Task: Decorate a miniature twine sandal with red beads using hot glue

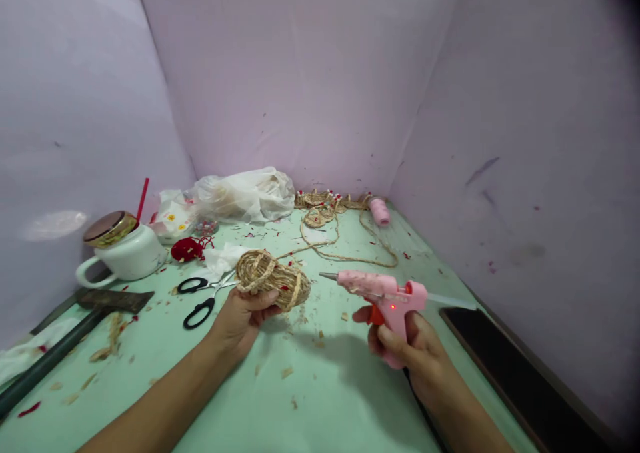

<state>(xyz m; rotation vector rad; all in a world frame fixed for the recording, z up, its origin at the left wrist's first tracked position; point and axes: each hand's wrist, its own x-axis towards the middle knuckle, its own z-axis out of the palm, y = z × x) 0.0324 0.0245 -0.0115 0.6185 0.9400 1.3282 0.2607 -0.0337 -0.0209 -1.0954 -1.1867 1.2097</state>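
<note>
Right hand (423, 351): grip on glue gun (374, 286); left hand (246, 321): grip on rope bundle (270, 279); burn risk if cord (421, 406) snags surface's (295, 426) edge.

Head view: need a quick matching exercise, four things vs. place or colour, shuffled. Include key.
Things
1. Glue gun
2. Fibre-cord bundle
3. Scissors
4. Mug

Place or colour
A. White all over its body
B. Held in the left hand
C. Black-handled, lying on the green table
D. Held in the right hand

Pairs: 1-D, 2-B, 3-C, 4-A
</note>
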